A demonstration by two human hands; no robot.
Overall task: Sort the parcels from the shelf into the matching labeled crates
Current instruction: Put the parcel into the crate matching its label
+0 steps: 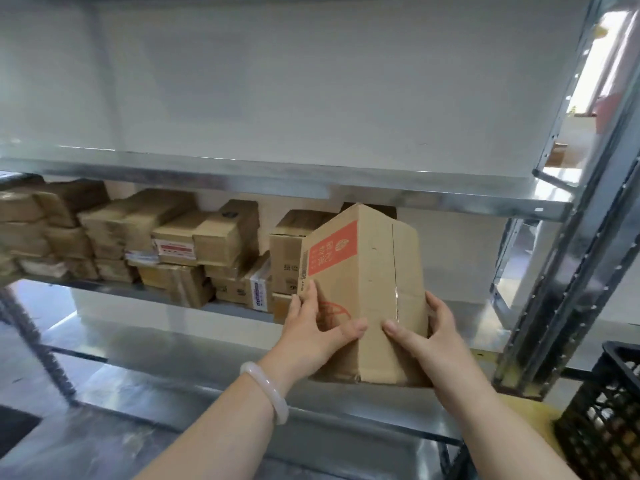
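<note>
A pale, smooth bangle (265, 393) circles the wrist below and to the left of the left hand's fingers (308, 299). High above those fingers spreads a plain white wall (277, 81), and far up to their right glares a bright opening (604, 64), too blurred to make out. Well down to their left a dark mat (14, 427) lies on grey floor (104, 455), cut by the frame edge

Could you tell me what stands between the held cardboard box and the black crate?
In the head view, a grey perforated metal shelf upright stands between the tan cardboard box and black lattice plastic crate.
</note>
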